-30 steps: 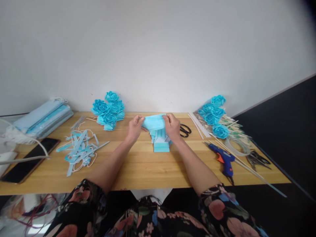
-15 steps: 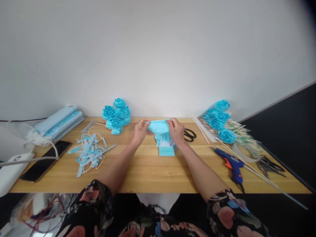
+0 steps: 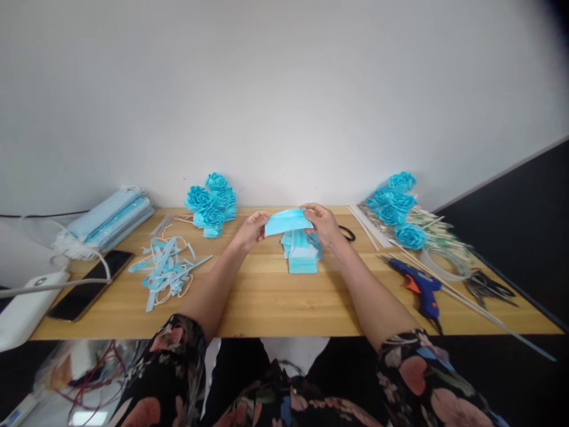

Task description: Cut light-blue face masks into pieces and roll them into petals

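A light-blue piece of face mask fabric (image 3: 288, 222) is stretched between my two hands, raised above the table. My left hand (image 3: 253, 230) pinches its left end, and my right hand (image 3: 322, 224) grips the upper right corner. Below it lies a pile of cut blue mask pieces (image 3: 303, 261), partly covered by the held piece. Just right of my right wrist, the black handle of the scissors (image 3: 348, 233) shows; the rest of them is hidden behind the hand.
Blue fabric roses (image 3: 211, 204) stand back left, more roses (image 3: 393, 207) back right. Cut strips and ear loops (image 3: 164, 270), a phone (image 3: 91, 287) and stacked masks (image 3: 106, 219) lie left. A blue glue gun (image 3: 418, 284), clear tape roll (image 3: 444, 265) and pliers (image 3: 486, 289) lie right.
The held piece has turned from a broad, softly folded shape to a flatter band with its lower edge tilted up to the left. My hands shifted slightly, and the whole view moved a little.
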Available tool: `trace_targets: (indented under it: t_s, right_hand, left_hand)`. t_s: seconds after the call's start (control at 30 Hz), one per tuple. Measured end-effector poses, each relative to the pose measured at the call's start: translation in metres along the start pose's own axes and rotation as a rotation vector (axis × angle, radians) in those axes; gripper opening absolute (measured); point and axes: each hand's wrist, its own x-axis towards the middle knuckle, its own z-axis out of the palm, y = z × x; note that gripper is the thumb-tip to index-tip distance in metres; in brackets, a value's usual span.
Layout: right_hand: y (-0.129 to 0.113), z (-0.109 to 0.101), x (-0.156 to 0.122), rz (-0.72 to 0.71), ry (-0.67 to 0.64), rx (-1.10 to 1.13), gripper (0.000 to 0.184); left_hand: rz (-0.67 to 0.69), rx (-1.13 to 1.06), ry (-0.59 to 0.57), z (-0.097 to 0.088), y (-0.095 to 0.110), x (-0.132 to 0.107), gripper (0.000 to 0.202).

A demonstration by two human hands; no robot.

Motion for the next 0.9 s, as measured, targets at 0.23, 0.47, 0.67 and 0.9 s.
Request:
trace_targets:
  t_s: [0.23,0.47,0.67,0.9]
  right_hand:
    - [0.000,-0.005,0.001,0.038,-0.071,0.201,0.060]
    - [0.003,-0.004,0.000,0.079,-0.079,0.341,0.028]
    - [-0.002,0.001,-0.001,0.059,-0.074,0.280,0.042]
    - [0.010,0.011,0.005,0.020,0.153,0.080,0.037]
  left_hand:
    - [-0.083,-0.242,0.017,-0.005,0.004,0.001,0.016]
    - [-0.135,-0.331,0.033,-0.004,0.003,0.000,0.012]
    - [-0.141,-0.425,0.002,-0.004,0.006,-0.001,0.021]
    - [-0.065,-0.194,-0.005,0.006,-0.004,-0.001,0.017]
